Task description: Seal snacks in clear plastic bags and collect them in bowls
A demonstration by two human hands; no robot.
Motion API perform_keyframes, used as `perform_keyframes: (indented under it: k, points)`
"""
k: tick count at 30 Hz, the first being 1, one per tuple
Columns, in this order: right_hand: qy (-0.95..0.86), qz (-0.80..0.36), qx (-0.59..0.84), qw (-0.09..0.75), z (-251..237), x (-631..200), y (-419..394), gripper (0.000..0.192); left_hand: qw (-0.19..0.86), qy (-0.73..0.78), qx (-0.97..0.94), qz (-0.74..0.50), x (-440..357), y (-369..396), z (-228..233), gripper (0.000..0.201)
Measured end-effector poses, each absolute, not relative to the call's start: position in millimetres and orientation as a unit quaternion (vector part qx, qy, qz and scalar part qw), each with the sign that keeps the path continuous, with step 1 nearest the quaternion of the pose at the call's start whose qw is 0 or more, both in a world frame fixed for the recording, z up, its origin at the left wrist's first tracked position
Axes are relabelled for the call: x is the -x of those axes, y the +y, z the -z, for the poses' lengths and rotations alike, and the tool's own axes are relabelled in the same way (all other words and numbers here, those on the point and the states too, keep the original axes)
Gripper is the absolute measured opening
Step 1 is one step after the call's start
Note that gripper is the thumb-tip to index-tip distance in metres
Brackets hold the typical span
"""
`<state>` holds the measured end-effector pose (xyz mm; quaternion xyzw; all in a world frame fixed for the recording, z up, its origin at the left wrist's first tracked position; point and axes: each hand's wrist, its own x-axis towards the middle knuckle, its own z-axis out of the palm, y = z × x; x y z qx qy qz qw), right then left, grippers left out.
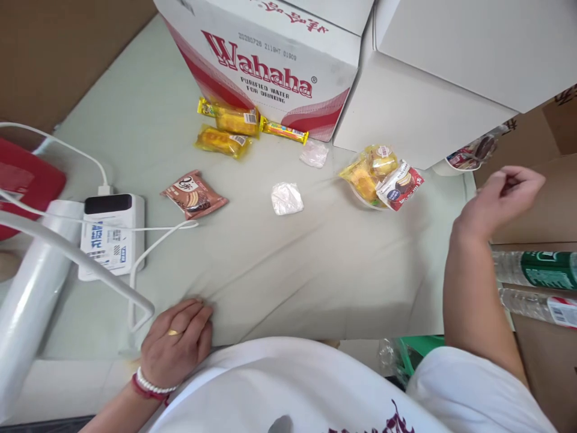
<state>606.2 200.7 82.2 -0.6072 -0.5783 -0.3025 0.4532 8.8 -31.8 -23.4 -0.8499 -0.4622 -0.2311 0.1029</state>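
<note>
My left hand (180,343), with a ring and bracelets at the wrist, rests on the table's near edge. Its fingers lie together and curl down, with no object showing in them. Raised at the right, my right hand (509,195) is closed in a loose fist, and no object shows in it. A white cup (455,167) with wrapped snacks stands closest to that hand. Left of it, a small bowl (367,201) holds yellow-wrapped cakes (363,177) and a red-white snack packet (399,186). Two crumpled white wrappers (287,198) and a brown snack packet (196,195) lie mid-table.
Several yellow snack packets (223,141) lie before the Wahaha carton (270,66). White boxes (415,102) stand at the back right. On the left are a power bank (112,240) with white cables, a plastic roll (40,288) and something red (27,180). Bottles (536,269) lie far right.
</note>
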Motion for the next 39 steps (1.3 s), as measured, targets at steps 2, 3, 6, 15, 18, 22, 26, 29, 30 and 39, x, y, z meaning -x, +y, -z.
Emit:
perform_keyframes:
  k: [2,3,6,15,18,22,26,29,30,39]
  points:
    - [-0.614,0.252,0.618,0.422,-78.7,-528.0,149.5,0.024,0.103,-0.463,0.849,0.234,-8.3,-32.8,24.3,0.024]
    - [-0.663,0.219,0.618,0.362,-74.3,-492.5,129.8,0.024,0.103,-0.464,0.848,0.236,-8.3,-33.1,24.7,0.024]
    - [-0.717,0.135,0.658,0.184,-53.4,-424.4,105.8,0.032,0.100,-0.469,0.844,0.240,-9.0,-33.8,24.9,0.025]
    - [-0.586,0.117,0.801,0.046,-38.4,-444.1,138.8,0.029,0.079,-0.467,0.840,0.264,-9.3,-37.9,25.2,0.025]
    - [-0.566,0.129,0.814,0.032,-42.3,-462.0,142.7,0.026,0.080,-0.466,0.838,0.271,-8.7,-38.8,26.0,0.025]
    - [-0.558,0.138,0.818,0.029,-43.8,-493.5,162.3,0.025,0.079,-0.465,0.836,0.279,-9.0,-38.4,26.7,0.025]
    - [-0.569,0.139,0.809,0.042,-44.7,-518.3,177.4,0.026,0.079,-0.462,0.835,0.288,-10.0,-37.7,26.6,0.025]
    - [-0.581,0.136,0.800,0.058,-44.3,-517.3,170.8,0.032,0.074,-0.465,0.831,0.297,-10.8,-37.6,25.5,0.025]
    - [-0.580,0.137,0.800,0.066,-43.7,-512.0,166.0,0.037,0.071,-0.464,0.830,0.301,-11.0,-37.7,25.0,0.025]
    - [-0.732,-0.054,0.658,0.169,-34.4,-391.4,184.3,0.030,0.028,-0.461,0.825,0.325,-9.4,-40.3,26.7,0.025]
